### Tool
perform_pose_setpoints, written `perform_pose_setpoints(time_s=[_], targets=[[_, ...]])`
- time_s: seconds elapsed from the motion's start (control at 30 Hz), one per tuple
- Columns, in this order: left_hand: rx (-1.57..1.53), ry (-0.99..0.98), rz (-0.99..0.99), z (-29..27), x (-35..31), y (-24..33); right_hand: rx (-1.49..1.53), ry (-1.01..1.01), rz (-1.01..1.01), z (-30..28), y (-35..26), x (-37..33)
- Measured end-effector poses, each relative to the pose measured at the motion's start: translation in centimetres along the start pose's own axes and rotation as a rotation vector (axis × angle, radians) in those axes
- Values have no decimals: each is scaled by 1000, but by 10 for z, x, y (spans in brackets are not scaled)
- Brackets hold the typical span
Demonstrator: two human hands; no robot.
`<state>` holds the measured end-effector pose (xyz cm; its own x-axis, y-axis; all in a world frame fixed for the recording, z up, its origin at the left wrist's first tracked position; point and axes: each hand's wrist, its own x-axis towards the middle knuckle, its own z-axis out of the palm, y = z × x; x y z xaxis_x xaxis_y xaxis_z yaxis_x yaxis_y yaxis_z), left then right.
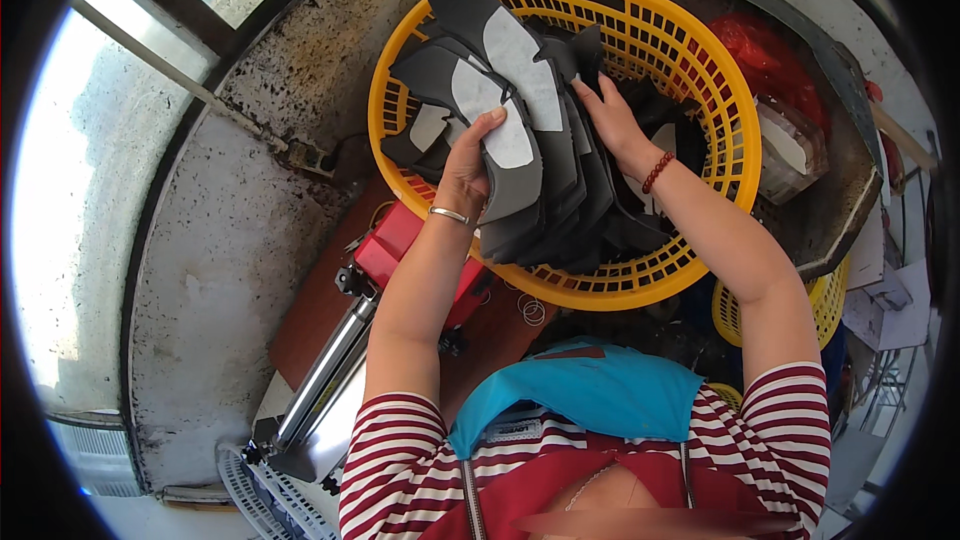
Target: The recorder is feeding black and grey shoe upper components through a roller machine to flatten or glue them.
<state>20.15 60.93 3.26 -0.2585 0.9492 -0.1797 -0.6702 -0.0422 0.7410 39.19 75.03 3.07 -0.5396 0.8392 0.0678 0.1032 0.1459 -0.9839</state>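
Observation:
A thick stack of dark grey, curved cut-out pieces, fanned out at the top, is tilted over a yellow plastic basket. White patches show on several of the pieces. My left hand is closed on the stack's left side, its thumb on top beside a white patch and its fingers hidden underneath. Against the upper right side of the stack, my right hand grips with fingers partly out of sight behind the pieces. More dark pieces lie in the basket around and below the stack.
A red machine part with a shiny metal cylinder stands at lower left, by a brown board bearing thin rings. At right are a red plastic bag, a clear container and another yellow basket.

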Motion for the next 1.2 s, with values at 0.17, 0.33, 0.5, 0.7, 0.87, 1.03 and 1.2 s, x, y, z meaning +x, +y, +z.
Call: perform_pose_setpoints(time_s=[0.17,0.33,0.5,0.7,0.87,1.03,1.2], targets=[[-2,45,47,4,-17,-4,323,-163,129,6,-21,-4],[85,-38,41,25,-30,-15,125,-95,-362,21,-16,-1],[81,-12,12,35,-34,-27,469,-293,-92,9,-2,11],[-244,113,115,14,-45,-30,-404,77,-419,-9,-7,41],[-148,207,281,6,-68,-19,-837,158,-347,-22,-32,46],[-175,243,352,0,-86,-22,-1094,-119,-206,26,40,38],[-206,223,265,-8,-110,-21,-1090,-210,-303,33,14,24]])
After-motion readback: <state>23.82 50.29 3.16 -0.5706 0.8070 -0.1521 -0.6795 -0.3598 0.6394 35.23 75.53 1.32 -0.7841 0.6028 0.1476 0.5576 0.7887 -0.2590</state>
